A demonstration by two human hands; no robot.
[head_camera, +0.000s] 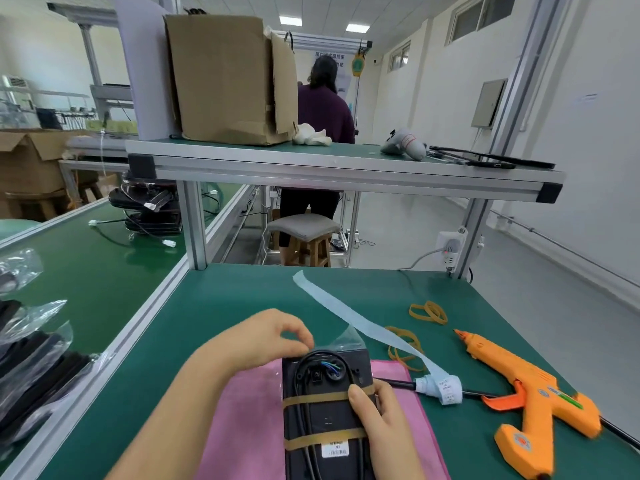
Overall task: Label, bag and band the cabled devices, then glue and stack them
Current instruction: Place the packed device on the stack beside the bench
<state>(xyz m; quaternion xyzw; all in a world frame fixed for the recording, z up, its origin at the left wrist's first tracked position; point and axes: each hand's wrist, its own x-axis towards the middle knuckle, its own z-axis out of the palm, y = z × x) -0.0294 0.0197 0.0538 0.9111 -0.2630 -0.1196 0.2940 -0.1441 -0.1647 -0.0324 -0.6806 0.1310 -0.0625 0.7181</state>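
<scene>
A black cabled device (327, 415) in a clear bag lies lengthwise on a pink mat (249, 424) at the near edge of the green table. Two tan rubber bands (313, 399) cross it, and a white label (335, 449) sits near its lower end. My left hand (258, 341) pinches the bag and cable at the device's far top corner. My right hand (381, 417) grips the device's right side, thumb on the upper band. An orange glue gun (526, 396) lies to the right. A roll of labels (443, 389) with a long loose backing strip sits between device and gun.
Loose rubber bands (427, 312) lie on the table beyond the glue gun. Bagged black devices (31, 368) are piled at the left on the conveyor. A shelf above holds a cardboard box (225, 77). A person stands behind a stool (304, 237) beyond the table.
</scene>
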